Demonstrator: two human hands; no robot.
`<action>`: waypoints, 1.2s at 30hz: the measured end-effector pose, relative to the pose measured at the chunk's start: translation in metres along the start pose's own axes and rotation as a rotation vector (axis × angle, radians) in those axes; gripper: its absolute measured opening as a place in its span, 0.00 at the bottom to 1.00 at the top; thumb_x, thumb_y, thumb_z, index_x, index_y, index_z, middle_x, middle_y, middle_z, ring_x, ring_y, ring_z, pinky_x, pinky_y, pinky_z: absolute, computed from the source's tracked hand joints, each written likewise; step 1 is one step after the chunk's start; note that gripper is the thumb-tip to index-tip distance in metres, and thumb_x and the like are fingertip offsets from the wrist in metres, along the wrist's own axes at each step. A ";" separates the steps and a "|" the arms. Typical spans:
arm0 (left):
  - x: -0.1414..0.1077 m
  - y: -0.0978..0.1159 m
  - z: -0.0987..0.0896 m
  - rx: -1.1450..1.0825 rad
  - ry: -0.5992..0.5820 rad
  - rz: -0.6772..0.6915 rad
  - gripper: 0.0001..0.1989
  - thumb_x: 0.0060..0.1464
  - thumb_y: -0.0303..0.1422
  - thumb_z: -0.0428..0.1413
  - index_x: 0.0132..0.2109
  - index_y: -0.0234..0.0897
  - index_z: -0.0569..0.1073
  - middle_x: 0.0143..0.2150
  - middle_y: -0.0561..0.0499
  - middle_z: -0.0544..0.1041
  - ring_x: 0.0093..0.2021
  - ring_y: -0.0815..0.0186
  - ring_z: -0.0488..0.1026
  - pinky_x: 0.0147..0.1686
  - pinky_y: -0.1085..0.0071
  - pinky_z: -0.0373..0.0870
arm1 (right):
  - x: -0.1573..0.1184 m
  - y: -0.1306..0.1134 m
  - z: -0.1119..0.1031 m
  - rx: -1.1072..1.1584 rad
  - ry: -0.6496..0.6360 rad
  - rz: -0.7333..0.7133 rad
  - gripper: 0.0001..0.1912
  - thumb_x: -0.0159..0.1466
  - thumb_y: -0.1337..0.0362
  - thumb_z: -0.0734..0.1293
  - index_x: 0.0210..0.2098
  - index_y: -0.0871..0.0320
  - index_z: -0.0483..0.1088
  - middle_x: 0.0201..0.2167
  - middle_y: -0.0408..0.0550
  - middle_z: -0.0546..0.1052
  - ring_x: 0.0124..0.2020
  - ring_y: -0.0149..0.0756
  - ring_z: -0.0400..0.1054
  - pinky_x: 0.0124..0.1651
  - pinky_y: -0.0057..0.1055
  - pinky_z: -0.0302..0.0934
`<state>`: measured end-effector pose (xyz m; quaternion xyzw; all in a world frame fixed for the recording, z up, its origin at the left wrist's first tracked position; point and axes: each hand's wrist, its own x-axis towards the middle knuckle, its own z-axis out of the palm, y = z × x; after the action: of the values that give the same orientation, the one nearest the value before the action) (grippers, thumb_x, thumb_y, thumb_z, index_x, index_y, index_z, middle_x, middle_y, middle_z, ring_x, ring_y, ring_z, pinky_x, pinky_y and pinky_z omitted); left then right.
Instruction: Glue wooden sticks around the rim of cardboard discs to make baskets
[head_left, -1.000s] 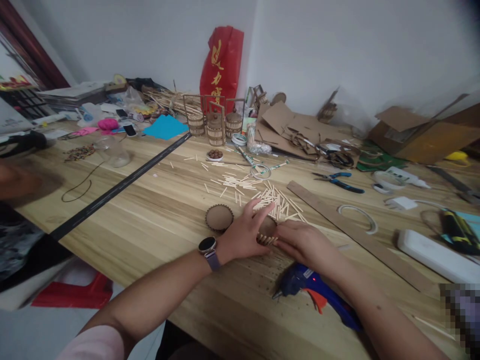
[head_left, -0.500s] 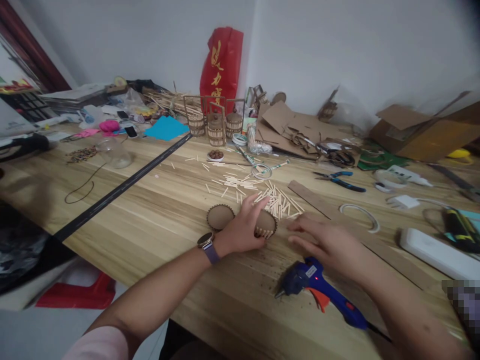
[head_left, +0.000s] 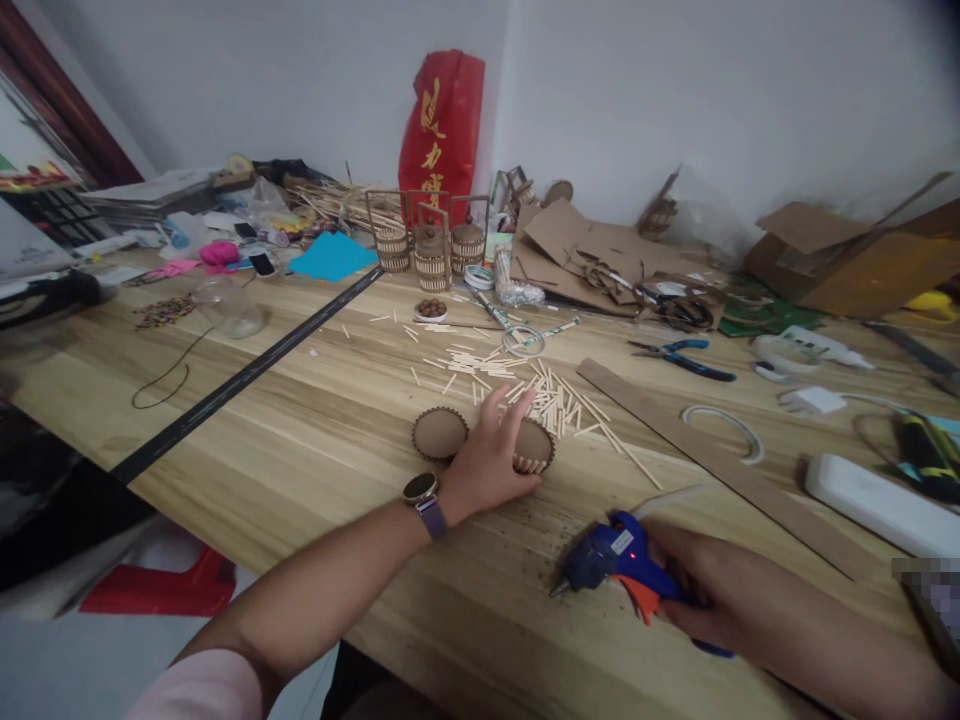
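Closing around the glue gun's (head_left: 619, 560) handle, our right hand (head_left: 694, 585) grasps it where it lies on the table (head_left: 450, 590). The gun's long axis runs roughly sideways before us, with its handle to the right and its nozzle pointing left and toward us, not at the round base (head_left: 534, 445). That base lies to the left of our right hand and farther from us. Our left hand (head_left: 484, 460) is much nearer, arching its fingers over the base's left side and setting its thumb by the near edge; we cannot tell whether it is pinching it.

Short sticks line the base's near wall, and its brown floor shows. Just left of our left hand sits a second round base (head_left: 440, 435) with a notched rim, its floor bare. Loose sticks (head_left: 555, 400) spread beyond both. Farther back, a white dish (head_left: 431, 317) holds brown beads (head_left: 430, 307), and behind it stand small handled baskets (head_left: 432, 270). We cannot make out anything in the clear jar (head_left: 244, 312) to the left, nor inside the open cardboard box (head_left: 832, 270) at the far right.
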<state>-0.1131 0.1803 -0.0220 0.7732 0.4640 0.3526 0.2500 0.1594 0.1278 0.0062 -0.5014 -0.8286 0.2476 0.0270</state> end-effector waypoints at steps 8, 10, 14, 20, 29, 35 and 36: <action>0.000 0.000 0.001 0.027 -0.001 0.002 0.52 0.40 0.25 0.63 0.68 0.42 0.44 0.68 0.37 0.41 0.67 0.48 0.49 0.62 0.53 0.58 | 0.004 -0.002 -0.021 0.278 -0.060 -0.006 0.05 0.54 0.64 0.65 0.32 0.53 0.68 0.27 0.44 0.73 0.28 0.37 0.68 0.30 0.30 0.64; 0.000 -0.001 0.001 0.016 -0.009 -0.003 0.53 0.40 0.25 0.63 0.68 0.44 0.44 0.68 0.38 0.41 0.66 0.48 0.51 0.61 0.52 0.59 | 0.004 0.001 -0.023 0.392 0.012 0.002 0.08 0.54 0.63 0.67 0.35 0.52 0.70 0.30 0.47 0.76 0.32 0.40 0.70 0.35 0.32 0.67; 0.000 -0.001 0.000 0.007 -0.016 -0.001 0.53 0.40 0.25 0.63 0.68 0.47 0.44 0.68 0.39 0.41 0.65 0.49 0.54 0.59 0.53 0.62 | 0.004 0.005 -0.024 0.516 0.069 0.123 0.17 0.50 0.50 0.71 0.34 0.53 0.74 0.30 0.50 0.78 0.34 0.46 0.73 0.38 0.38 0.70; 0.000 0.001 0.000 0.032 -0.004 0.009 0.53 0.39 0.25 0.64 0.68 0.45 0.45 0.67 0.38 0.43 0.67 0.49 0.50 0.61 0.55 0.61 | 0.007 -0.004 -0.016 0.675 0.205 0.297 0.24 0.42 0.42 0.73 0.28 0.54 0.78 0.30 0.52 0.82 0.35 0.50 0.75 0.40 0.42 0.71; -0.001 0.004 -0.001 0.034 -0.030 0.002 0.52 0.39 0.24 0.63 0.68 0.44 0.45 0.67 0.38 0.43 0.68 0.48 0.49 0.62 0.54 0.59 | 0.019 -0.012 0.006 0.728 0.239 0.279 0.28 0.50 0.41 0.71 0.36 0.60 0.79 0.29 0.50 0.80 0.27 0.39 0.71 0.30 0.32 0.67; -0.001 0.002 0.000 0.039 -0.032 0.033 0.53 0.39 0.25 0.63 0.68 0.44 0.45 0.67 0.38 0.43 0.68 0.48 0.47 0.62 0.53 0.58 | 0.022 -0.005 0.016 0.556 0.239 0.258 0.26 0.53 0.40 0.67 0.35 0.56 0.79 0.26 0.47 0.80 0.28 0.41 0.72 0.32 0.33 0.68; -0.001 0.002 0.000 0.041 -0.033 0.033 0.53 0.39 0.25 0.63 0.68 0.44 0.45 0.67 0.38 0.43 0.68 0.48 0.47 0.62 0.53 0.58 | 0.021 -0.004 0.017 0.518 0.243 0.271 0.26 0.54 0.41 0.66 0.35 0.56 0.79 0.25 0.47 0.80 0.28 0.42 0.73 0.32 0.33 0.69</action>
<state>-0.1129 0.1783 -0.0211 0.7913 0.4543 0.3344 0.2359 0.1411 0.1380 -0.0112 -0.6098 -0.6542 0.3900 0.2194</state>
